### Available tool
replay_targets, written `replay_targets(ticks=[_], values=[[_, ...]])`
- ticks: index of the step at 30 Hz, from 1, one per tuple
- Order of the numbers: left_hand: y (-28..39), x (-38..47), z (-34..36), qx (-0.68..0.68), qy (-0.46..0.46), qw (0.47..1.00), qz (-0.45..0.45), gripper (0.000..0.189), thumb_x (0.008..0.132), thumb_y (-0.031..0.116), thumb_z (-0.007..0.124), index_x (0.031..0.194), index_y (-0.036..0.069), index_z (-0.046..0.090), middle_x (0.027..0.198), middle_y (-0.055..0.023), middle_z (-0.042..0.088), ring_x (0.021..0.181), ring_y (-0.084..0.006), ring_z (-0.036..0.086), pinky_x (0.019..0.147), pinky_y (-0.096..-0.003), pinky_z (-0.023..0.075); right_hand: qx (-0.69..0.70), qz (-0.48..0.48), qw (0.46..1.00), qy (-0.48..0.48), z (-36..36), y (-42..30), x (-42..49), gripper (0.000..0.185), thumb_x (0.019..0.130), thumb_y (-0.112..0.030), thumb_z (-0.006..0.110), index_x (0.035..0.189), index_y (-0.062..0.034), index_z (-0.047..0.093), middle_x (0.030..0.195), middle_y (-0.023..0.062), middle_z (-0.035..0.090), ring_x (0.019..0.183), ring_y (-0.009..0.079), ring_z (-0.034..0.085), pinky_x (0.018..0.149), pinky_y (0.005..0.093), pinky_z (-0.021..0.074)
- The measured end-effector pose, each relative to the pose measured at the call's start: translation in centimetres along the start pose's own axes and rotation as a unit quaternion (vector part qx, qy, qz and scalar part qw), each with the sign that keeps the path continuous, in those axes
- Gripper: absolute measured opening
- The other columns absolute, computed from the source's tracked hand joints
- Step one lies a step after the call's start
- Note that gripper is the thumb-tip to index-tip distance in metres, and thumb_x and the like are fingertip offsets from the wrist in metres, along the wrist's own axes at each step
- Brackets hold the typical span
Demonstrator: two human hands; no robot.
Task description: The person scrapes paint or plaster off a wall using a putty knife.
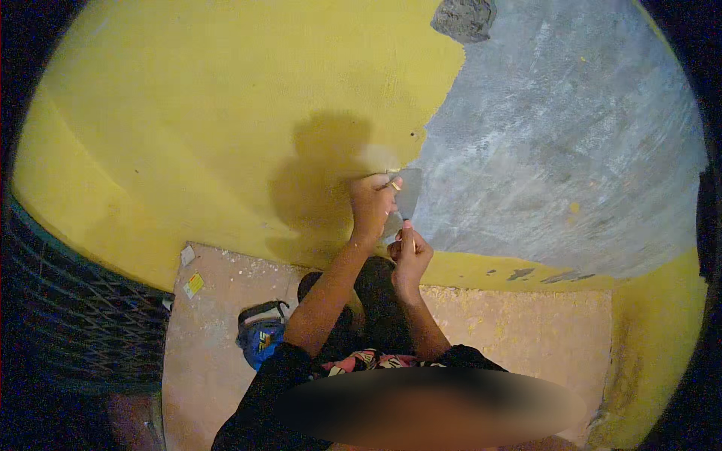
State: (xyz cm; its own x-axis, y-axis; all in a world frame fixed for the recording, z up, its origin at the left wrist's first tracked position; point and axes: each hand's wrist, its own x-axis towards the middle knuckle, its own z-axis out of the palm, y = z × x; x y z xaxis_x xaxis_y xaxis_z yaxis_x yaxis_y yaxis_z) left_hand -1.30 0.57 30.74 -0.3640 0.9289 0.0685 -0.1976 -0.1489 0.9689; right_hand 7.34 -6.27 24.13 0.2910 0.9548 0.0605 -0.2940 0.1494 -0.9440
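My right hand (410,256) grips the handle of a putty knife with a broad, flat metal blade (410,189). The blade lies against the wall where the yellow paint (225,113) meets a bared grey patch (553,152). At the blade's left edge is my left hand (372,200), its fingers bent close to the metal. A small yellow flake shows by its thumb; whether the fingers pinch it is unclear. The paint's edge is ragged and runs up from the blade towards the top.
Rough grey exposed masonry (465,20) shows at the top. A blue item with a dark handle (262,338) sits on the pale floor (208,338), left of my legs. Yellow specks dot the floor (507,321) on the right. Dark metal mesh (96,315) stands at the left.
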Motion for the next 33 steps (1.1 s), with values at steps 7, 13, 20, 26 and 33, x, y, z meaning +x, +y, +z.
replay_targets(ticks=[7, 13, 20, 26, 33], values=[[0.3, 0.6, -0.7, 0.103, -0.013, 0.994, 0.043, 0.031, 0.083, 0.015, 0.07, 0.059, 0.0, 0.058, 0.047, -0.0003, 0.048, 0.044, -0.0108, 0.044, 0.044, -0.0325, 0.0342, 0.087, 0.032, 0.996, -0.009, 1.9, 0.2, -1.1, 0.043, 0.099, -0.034, 0.06, 0.067, -0.0077, 0.05, 0.054, -0.0039, 0.038, 0.045, 0.0073, 0.033, 0.045, 0.0265, 0.0299], [1.3, 0.8, -1.0, 0.208, -0.011, 0.969, 0.131, 0.032, 0.083, 0.019, 0.07, 0.06, 0.0, 0.059, 0.048, -0.006, 0.051, 0.043, -0.0135, 0.046, 0.044, -0.0333, 0.0359, 0.153, 0.067, 0.986, -0.023, 2.6, -0.8, -1.9, 0.04, 0.1, -0.037, 0.057, 0.072, -0.0082, 0.052, 0.053, -0.003, 0.04, 0.044, 0.0084, 0.034, 0.044, 0.0277, 0.0325], [2.9, -0.6, 0.0, 0.022, -0.032, 0.999, -0.038, 0.027, 0.085, 0.018, 0.072, 0.067, 0.0, 0.063, 0.059, -0.0018, 0.057, 0.051, -0.0113, 0.052, 0.047, -0.0283, 0.0461, 0.008, 0.014, 1.0, 0.005, 0.3, -1.2, 0.0, 0.041, 0.098, -0.034, 0.061, 0.068, -0.0066, 0.054, 0.05, -0.0029, 0.039, 0.042, 0.0064, 0.033, 0.044, 0.0254, 0.029], [2.0, -0.9, 0.3, -0.072, -0.022, 0.996, -0.049, 0.024, 0.088, 0.019, 0.07, 0.076, -0.002, 0.066, 0.069, 0.0, 0.058, 0.055, -0.0099, 0.053, 0.048, -0.0255, 0.0464, -0.056, 0.013, 0.998, -0.008, -0.8, -2.3, 0.8, 0.042, 0.097, -0.033, 0.062, 0.066, -0.0064, 0.054, 0.05, -0.0041, 0.038, 0.044, 0.006, 0.031, 0.045, 0.0246, 0.0268], [0.6, -1.0, -1.1, 0.023, -0.04, 0.999, -0.017, 0.026, 0.088, 0.022, 0.069, 0.071, 0.003, 0.064, 0.062, 0.0031, 0.054, 0.054, -0.007, 0.049, 0.047, -0.0249, 0.0437, 0.059, 0.018, 0.997, -0.042, 0.7, 1.2, -0.9, 0.042, 0.1, -0.036, 0.057, 0.069, -0.0077, 0.053, 0.052, -0.0032, 0.04, 0.045, 0.0076, 0.032, 0.046, 0.0261, 0.0293]])
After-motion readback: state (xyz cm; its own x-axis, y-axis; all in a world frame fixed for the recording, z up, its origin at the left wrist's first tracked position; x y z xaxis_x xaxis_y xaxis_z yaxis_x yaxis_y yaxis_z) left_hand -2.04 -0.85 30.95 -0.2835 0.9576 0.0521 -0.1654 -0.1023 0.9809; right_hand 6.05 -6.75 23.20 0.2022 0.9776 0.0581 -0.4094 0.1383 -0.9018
